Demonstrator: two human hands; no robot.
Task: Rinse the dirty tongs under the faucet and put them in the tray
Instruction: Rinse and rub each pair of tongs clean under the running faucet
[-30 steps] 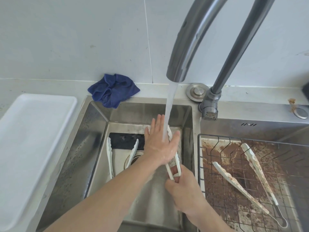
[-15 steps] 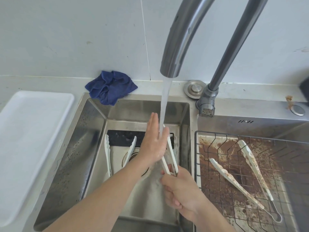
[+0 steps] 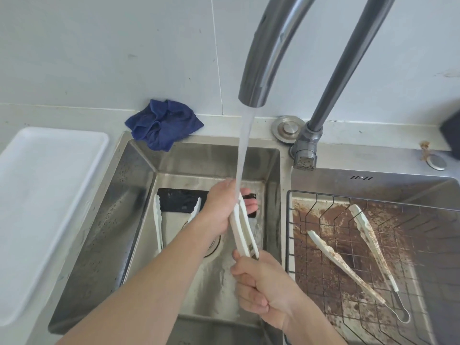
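Tongs (image 3: 242, 229), light, stiff and wet-slick: right hand (image 3: 263, 292) clenches the hinge end, left hand (image 3: 220, 205) grips the tips under the faucet (image 3: 263, 61) stream.

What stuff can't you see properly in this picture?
- Head view: the tips of the held tongs are hidden behind the left hand and the water stream.
- Their handle end is buried in the right hand.
- The drain is mostly covered by the left forearm.
- The faucet top is cut off by the upper edge.
- A dark object is cut off by the right edge; what it is cannot be told.
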